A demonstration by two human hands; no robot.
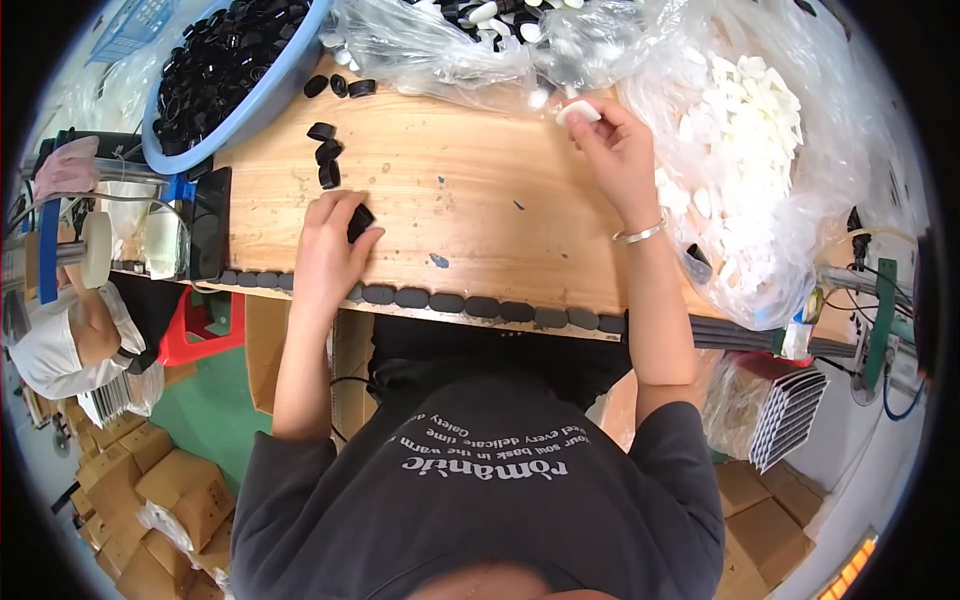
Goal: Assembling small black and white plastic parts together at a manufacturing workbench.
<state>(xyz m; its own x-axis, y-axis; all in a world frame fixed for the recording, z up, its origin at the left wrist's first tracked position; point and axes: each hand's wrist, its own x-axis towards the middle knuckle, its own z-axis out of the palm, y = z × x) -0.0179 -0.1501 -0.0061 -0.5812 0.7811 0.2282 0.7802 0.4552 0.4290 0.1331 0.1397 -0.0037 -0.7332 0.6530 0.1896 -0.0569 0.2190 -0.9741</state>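
My left hand (328, 240) rests on the wooden table with its fingers closed round a small black oval plastic part (361, 220). Farther off and to the right, my right hand (622, 160) pinches a thin white oval piece (579, 112) between thumb and fingers, beside the clear plastic bags. Just beyond my left hand lies a short row of loose black parts (328, 153). More black parts (340, 87) sit near the blue basin (310, 62), which is heaped with the same kind.
A clear bag (840, 170) spilling many white pieces (745, 130) covers the table's right side. Dark padding (480, 306) lines the front edge. A black phone-like slab (210, 222) lies at the left. Cardboard boxes (180, 490), a red stool (200, 335) and another person (75, 340) are beyond.
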